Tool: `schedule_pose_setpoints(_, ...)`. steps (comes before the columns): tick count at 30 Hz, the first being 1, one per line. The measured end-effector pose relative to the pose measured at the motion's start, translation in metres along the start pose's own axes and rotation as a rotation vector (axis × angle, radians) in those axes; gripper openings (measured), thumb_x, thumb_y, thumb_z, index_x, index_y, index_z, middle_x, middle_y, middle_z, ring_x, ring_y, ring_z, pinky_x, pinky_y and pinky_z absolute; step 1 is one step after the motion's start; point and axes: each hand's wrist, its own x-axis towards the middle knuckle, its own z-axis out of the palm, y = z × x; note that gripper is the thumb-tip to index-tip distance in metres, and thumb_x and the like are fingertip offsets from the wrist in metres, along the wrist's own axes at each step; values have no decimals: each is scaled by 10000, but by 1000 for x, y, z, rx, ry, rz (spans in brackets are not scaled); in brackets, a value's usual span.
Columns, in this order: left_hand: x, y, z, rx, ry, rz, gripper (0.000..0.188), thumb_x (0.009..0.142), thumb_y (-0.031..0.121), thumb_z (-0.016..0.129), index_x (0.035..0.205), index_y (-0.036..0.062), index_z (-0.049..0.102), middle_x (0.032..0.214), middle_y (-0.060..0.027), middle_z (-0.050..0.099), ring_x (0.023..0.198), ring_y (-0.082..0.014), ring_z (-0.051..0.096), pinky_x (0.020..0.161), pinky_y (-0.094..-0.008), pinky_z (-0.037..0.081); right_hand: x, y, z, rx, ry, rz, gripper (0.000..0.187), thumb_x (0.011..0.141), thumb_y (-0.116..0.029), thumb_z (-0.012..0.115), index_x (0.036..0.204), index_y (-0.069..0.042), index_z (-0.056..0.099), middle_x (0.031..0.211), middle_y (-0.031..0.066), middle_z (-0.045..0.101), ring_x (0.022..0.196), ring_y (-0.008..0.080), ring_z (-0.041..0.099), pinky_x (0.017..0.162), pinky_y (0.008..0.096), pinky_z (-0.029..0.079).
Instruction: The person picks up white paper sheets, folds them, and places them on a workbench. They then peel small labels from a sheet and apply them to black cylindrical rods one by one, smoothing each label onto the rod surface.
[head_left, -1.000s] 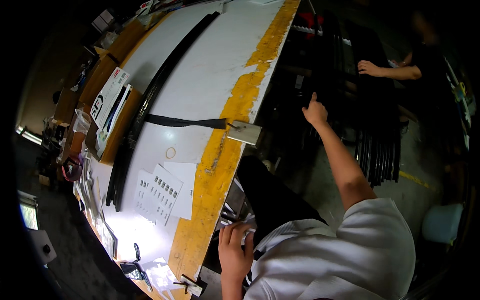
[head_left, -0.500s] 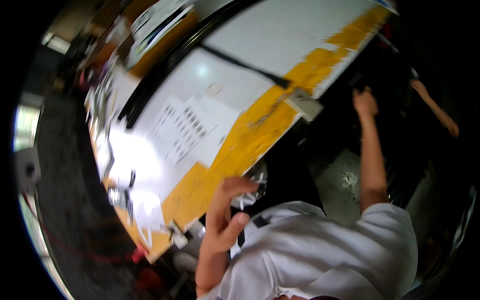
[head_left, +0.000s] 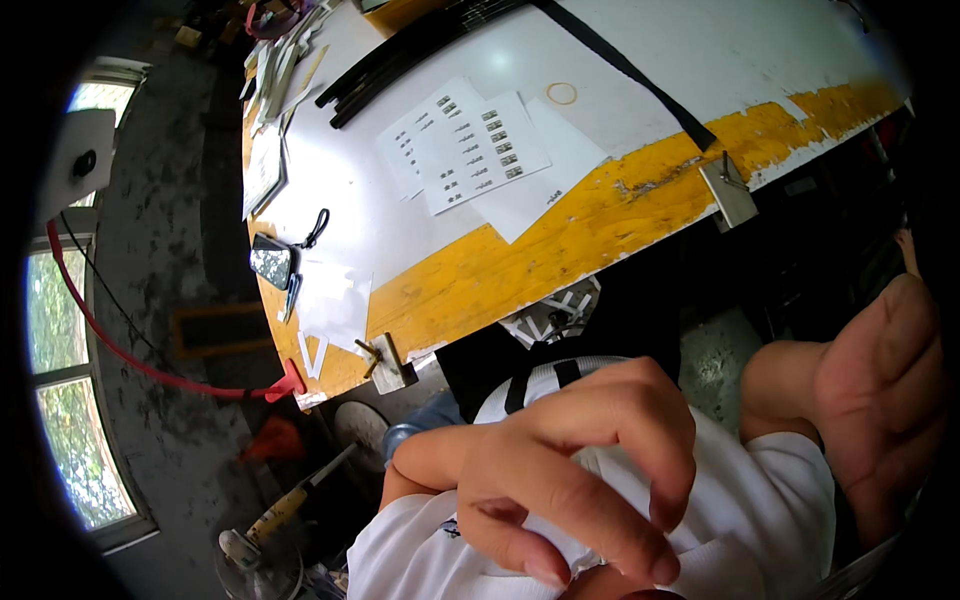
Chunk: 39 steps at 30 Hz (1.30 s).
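My left hand (head_left: 585, 455) is raised in front of my white shirt (head_left: 720, 500), close to the camera. Its fingers are bent and apart, with nothing between them. At the right edge my right hand (head_left: 880, 390) is lifted high, its palm partly showing. Shadow and the picture's rim hide its fingers. Neither hand touches the white table (head_left: 430, 230), whose near edge is a worn yellow strip. Printed white sheets (head_left: 470, 150) lie on it, beyond my hands.
Metal clamps (head_left: 387, 362) (head_left: 730, 190) sit on the table's near edge. A black strap (head_left: 630, 70), dark long strips (head_left: 400, 60), a rubber band (head_left: 562, 93) and a phone (head_left: 272, 260) lie on top. A fan (head_left: 260, 560) stands at lower left, below a red hose (head_left: 130, 355).
My left hand has risen from beside the table edge to in front of my shirt. The right hand has come up from the dark area beyond the table. The view has turned.
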Motion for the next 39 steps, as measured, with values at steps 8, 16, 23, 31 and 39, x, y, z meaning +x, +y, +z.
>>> schedule_pose_setpoints(8,-10,30,31,-92,333,29,351,913,301,482,779,36,668,939,-154,589,772,-250,514,741,-374,408,4,31,26,78,3,-26,319,953,-249,494,1123,12,563,707,-6,451,561,64,348,504,198,271)
schedule_pose_setpoints(16,22,69,57,-617,616,151,282,902,261,543,851,-12,596,882,-195,537,686,-189,478,707,-287,407,13,51,49,110,-21,-45,290,949,-245,493,1086,2,557,699,-6,445,557,68,346,504,202,270)
schedule_pose_setpoints(23,12,83,49,-641,547,199,281,914,283,529,858,18,604,887,-166,546,711,-180,478,711,-281,401,19,57,67,127,-32,-58,265,944,-241,492,1053,-6,551,692,-6,439,554,71,344,504,206,269)
schedule_pose_setpoints(31,-2,91,32,-617,474,205,283,928,309,513,866,51,613,893,-133,557,740,-169,478,715,-274,393,24,68,84,148,-28,-58,240,940,-237,492,1016,-16,545,684,-6,433,550,75,342,503,211,268)
schedule_pose_setpoints(39,-10,93,18,-590,423,193,287,941,334,497,873,85,621,899,-100,568,768,-159,478,719,-267,385,24,75,96,171,-31,-56,217,935,-233,491,978,-25,538,676,-5,426,546,79,340,503,215,267)
